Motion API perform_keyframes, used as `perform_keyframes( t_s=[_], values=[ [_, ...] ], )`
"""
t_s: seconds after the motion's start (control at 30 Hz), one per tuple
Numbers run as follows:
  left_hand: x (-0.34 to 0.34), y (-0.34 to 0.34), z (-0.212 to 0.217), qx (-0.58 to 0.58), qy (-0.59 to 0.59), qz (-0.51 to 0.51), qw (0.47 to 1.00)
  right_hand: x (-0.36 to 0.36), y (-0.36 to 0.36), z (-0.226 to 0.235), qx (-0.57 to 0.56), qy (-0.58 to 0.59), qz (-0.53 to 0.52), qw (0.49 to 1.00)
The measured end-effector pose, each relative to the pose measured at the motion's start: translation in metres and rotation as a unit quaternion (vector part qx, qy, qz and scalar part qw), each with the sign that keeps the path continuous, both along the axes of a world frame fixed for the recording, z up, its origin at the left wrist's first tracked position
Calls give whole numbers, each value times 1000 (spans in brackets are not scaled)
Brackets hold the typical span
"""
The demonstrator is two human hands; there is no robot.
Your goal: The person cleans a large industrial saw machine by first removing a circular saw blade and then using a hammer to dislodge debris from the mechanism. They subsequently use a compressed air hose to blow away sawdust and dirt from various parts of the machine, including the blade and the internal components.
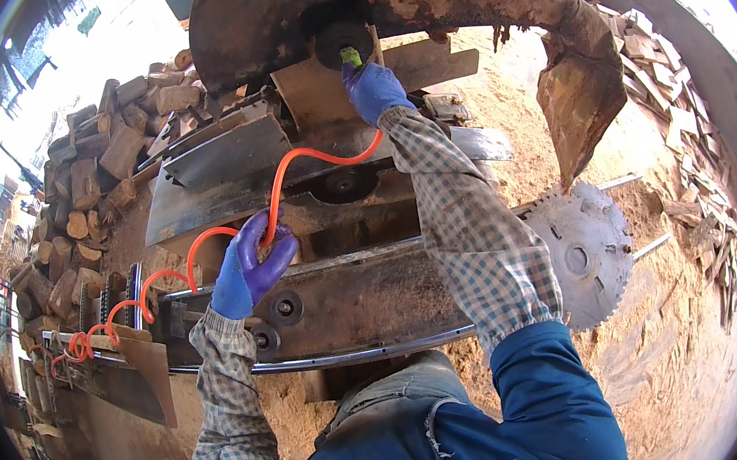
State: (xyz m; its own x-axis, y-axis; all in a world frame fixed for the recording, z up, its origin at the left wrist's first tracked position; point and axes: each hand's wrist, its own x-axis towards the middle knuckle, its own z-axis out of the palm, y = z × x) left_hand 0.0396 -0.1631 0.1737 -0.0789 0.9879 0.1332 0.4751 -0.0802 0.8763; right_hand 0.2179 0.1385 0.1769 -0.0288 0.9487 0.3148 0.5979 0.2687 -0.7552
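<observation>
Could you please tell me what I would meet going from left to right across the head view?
Stacked logs, gloved left hand, gloved right hand, toothed circular saw blade.

Left hand (pixel 254 269): gloved, fingers (pixel 248 235) curled and raised, wrist (pixel 232 303) below them. Right hand (pixel 374 92): gloved, fingers (pixel 360 77) clenched, farther forward; forearm (pixel 468 227) slanting back rightward from them.

- Left hand (pixel 250 264): gloved in purple and blue
- Right hand (pixel 374 90): gloved in violet-blue
- Hose (pixel 331 159): bright orange-red
- Nozzle (pixel 351 55): lime green
- Oversleeves (pixel 477 219): beige and blue-grey check
- Jacket (pixel 546 419): deep blue
- Saw blade (pixel 595 276): silver-grey
- Sawdust (pixel 642 358): pale orange-tan
</observation>
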Motion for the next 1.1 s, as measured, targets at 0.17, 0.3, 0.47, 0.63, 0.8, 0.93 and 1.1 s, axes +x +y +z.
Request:
perform_keyframes(
  t_s=[0.17, 0.3, 0.47, 0.63, 0.8, 0.93, 1.1],
  values=[
    [-10, 9, -16, 39, 28, -12, 999, -1, 4, -13, 72, 8, -50, 996],
    [-17, -1, -13, 43, 87, -2, 995, -19, -6, -4, 28, 80, -38, 996],
    [4, 13, -10, 47, 74, -17, 996, -5, -16, -8, 10, 150, -40, 988],
    [9, -23, -30, 40, 103, -6, 994, 27, -100, -38, -2, 165, 50, 985],
    [60, -57, -62, -119, 70, -100, 985, 98, -151, -172, -160, 174, 76, 969],
    [103, -48, -89, -178, 1, -202, 963, 164, -149, -295, -146, 153, -115, 971],
    [130, -38, -141, -113, 23, -193, 974, 203, -139, -270, -239, 121, -179, 947]
  ],
)
